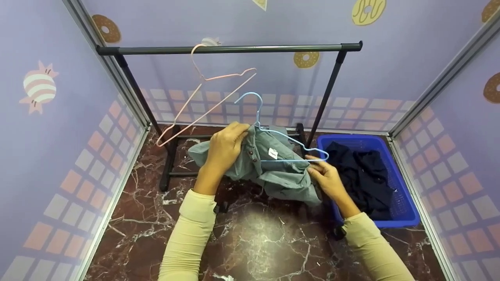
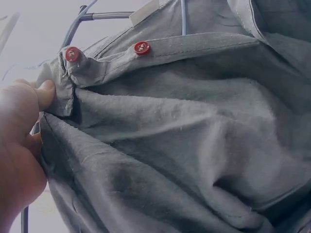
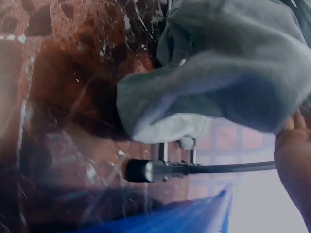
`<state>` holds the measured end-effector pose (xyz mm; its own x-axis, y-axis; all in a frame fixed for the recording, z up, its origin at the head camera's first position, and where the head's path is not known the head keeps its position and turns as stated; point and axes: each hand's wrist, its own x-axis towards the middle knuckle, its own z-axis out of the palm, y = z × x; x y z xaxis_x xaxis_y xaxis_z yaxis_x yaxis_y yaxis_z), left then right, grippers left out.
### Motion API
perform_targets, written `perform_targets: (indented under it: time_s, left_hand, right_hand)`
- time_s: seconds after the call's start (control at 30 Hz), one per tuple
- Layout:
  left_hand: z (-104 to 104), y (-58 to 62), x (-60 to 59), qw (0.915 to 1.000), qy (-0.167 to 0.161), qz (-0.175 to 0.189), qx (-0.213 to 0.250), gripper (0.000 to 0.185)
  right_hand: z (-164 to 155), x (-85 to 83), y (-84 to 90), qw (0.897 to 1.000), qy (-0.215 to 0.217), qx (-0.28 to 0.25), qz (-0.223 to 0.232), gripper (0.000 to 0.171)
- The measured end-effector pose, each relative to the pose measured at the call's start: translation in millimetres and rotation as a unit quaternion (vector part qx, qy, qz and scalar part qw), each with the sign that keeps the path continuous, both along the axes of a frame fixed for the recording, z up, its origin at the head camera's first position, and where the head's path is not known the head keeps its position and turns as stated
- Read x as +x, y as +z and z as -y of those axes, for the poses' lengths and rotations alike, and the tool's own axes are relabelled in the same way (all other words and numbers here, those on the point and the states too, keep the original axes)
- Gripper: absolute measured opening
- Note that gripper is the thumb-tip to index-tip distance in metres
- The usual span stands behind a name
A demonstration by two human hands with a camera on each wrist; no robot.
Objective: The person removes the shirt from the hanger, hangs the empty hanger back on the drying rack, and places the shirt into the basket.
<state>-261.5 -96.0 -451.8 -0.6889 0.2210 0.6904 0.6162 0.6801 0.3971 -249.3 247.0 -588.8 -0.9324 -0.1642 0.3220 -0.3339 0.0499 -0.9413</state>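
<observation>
A grey-green shirt (image 1: 287, 181) with a buttoned placket and a white label (image 1: 273, 153) hangs loosely bunched between the two hands. My left hand (image 1: 225, 145) pinches its upper edge beside the buttons (image 2: 141, 47), close to the neck of a light blue hanger (image 1: 289, 136). The hanger's right arm lies over the shirt opening, and its hook points up and left, off the rail. At the hanger's right end, my right hand (image 1: 328, 179) grips the shirt edge. The hanger's left arm is hidden by the cloth and left hand.
A black clothes rack (image 1: 234, 49) stands behind, with a pink hanger (image 1: 218, 76) hooked on its rail. To the right, a blue basket (image 1: 406, 195) holds dark navy clothes (image 1: 361, 179). Patterned panels enclose the marbled floor (image 1: 258, 242) on three sides.
</observation>
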Motion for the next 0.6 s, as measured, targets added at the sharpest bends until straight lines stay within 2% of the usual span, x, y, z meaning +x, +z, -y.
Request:
perform_targets:
  time_s: [0.17, 0.27, 0.33, 0.4, 0.47, 0.5, 0.6]
  left_hand:
    - [-1.7, -0.4, 0.5, 0.9998, -0.002, -0.004, -0.018, 0.019]
    - [-3.7, -1.6, 0.4, 0.9997, -0.006, -0.008, -0.023, 0.019]
    - [-6.0, -2.8, 0.2, 0.9995, -0.008, -0.011, -0.029, 0.019]
    - [-9.0, -4.5, 0.1, 0.9992, -0.01, -0.013, -0.037, 0.019]
    - [-12.6, -6.4, -0.5, 0.9987, -0.01, -0.016, -0.046, 0.019]
    - [-14.7, -7.2, -0.7, 0.9986, -0.01, -0.017, -0.049, 0.019]
    - [-20.2, -9.2, -1.5, 0.9985, -0.014, -0.014, -0.05, 0.019]
  right_hand:
    - [-11.6, -1.4, 18.0, 1.0, 0.012, -0.004, -0.017, 0.06]
    - [-16.7, -3.4, 34.6, 0.999, 0.017, 0.01, -0.042, 0.065]
    - [-18.5, -5.9, 47.7, 0.997, 0.024, 0.035, -0.061, 0.065]
    - [-18.9, -9.8, 60.9, 0.992, 0.032, 0.092, -0.084, 0.064]
    - [-18.3, -13.7, 73.4, 0.98, 0.042, 0.164, -0.101, 0.062]
    - [-17.8, -15.4, 79.1, 0.971, 0.045, 0.207, -0.107, 0.061]
    - [-13.2, -19.5, 93.8, 0.936, 0.078, 0.322, -0.118, 0.054]
